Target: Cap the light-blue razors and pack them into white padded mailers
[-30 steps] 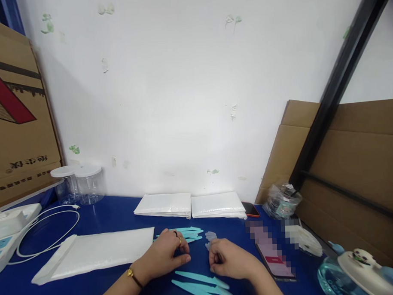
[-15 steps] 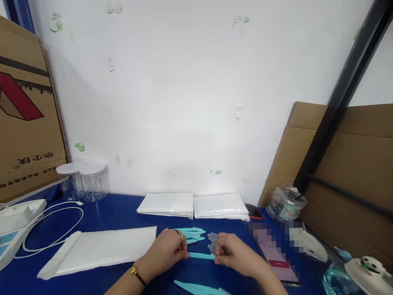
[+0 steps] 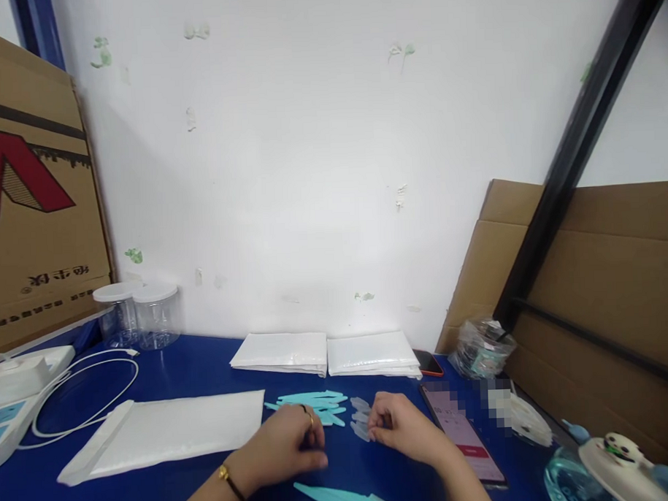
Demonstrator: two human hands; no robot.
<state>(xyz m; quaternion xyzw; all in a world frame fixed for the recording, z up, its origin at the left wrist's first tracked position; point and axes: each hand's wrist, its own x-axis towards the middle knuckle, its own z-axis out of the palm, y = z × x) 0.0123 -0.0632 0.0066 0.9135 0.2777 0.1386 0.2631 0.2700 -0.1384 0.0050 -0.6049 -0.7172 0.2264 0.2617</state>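
Observation:
My left hand (image 3: 294, 443) hovers at the near edge of a loose pile of turquoise plastic sticks (image 3: 320, 403), its thumb apart from the fingers and nothing visible between them. Some of the sticks are hidden behind this hand. My right hand (image 3: 400, 427) has its fingers curled, with the tips pinched at the end of the lowest small translucent piece (image 3: 361, 431). Other translucent pieces (image 3: 360, 404) lie just above it. Closer to me, two slim turquoise blades (image 3: 342, 496) lie joined at one end, partly cut off by the frame.
A white padded envelope (image 3: 176, 431) lies left, and folded white packs (image 3: 286, 351) rest by the wall. A phone (image 3: 472, 450) is to the right, near a teal-bodied container (image 3: 572, 476). Lidded clear jars (image 3: 157, 319), a white cable (image 3: 135, 374) and a power strip (image 3: 42, 377) stand left.
The turquoise stick held between both hands is no longer there. My left hand has opened and lowered slightly; my right hand has shifted up towards the translucent pieces. The view tilted slightly.

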